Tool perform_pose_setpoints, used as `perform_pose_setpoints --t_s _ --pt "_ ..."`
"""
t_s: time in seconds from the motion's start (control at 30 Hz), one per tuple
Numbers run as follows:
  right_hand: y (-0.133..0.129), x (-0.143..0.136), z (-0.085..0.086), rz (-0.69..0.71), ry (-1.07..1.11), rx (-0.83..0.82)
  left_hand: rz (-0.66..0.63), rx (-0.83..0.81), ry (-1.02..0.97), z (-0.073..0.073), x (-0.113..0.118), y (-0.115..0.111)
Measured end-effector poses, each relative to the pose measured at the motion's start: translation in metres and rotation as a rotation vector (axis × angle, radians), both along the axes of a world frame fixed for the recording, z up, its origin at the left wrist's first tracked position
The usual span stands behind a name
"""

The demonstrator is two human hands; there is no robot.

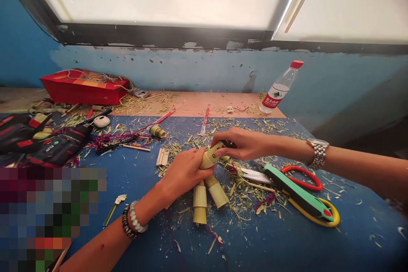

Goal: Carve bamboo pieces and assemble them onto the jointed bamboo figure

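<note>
My left hand (188, 170) is closed around a pale green bamboo tube (208, 159) with small dark marks on its side. My right hand (239, 144) pinches the upper end of the same tube; a dark thing shows between its fingers, too hidden to name. Below my left hand, two jointed bamboo pieces (199, 204) lie on the blue table, and a purple string runs from under them. To the right lie scissors (301, 177) with red and yellow handles, partly under a green and black folding saw (296, 193).
Bamboo shavings cover much of the table (143, 229). At left are black and red power drills (60, 146), purple string (110, 138) and a red paper bag (84, 87). A water bottle (277, 93) stands at the back right; red pens (205, 121) and short sticks (162, 157) lie nearer.
</note>
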State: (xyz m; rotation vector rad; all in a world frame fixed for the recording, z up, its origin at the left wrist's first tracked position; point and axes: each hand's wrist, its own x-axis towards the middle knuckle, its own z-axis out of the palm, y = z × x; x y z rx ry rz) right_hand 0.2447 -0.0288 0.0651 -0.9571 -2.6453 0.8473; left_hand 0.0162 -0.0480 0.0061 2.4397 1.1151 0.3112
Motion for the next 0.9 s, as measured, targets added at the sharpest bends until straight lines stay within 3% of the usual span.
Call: perform_pose_setpoints --t_s 0.27,0.4,0.53,0.67,0.9 --pt "-0.013 -0.005 -0.014 -0.235 0.122 -0.160 -0.002 0.026 0.070 0.003 0.003 -0.002" --pt "-0.011 -0.013 -0.014 -0.312 0.080 -0.255 0.015 0.034 0.083 0.003 0.004 -0.002" --pt "-0.005 -0.013 -0.012 -0.246 0.028 -0.305 -0.011 0.041 0.086 0.004 0.003 -0.001" --pt "-0.004 -0.007 -0.010 -0.100 -0.005 -0.199 -0.064 0.012 0.067 0.006 0.001 0.000" --pt "-0.006 -0.009 -0.015 -0.108 -0.016 -0.143 -0.007 0.010 0.045 0.005 0.003 0.000"
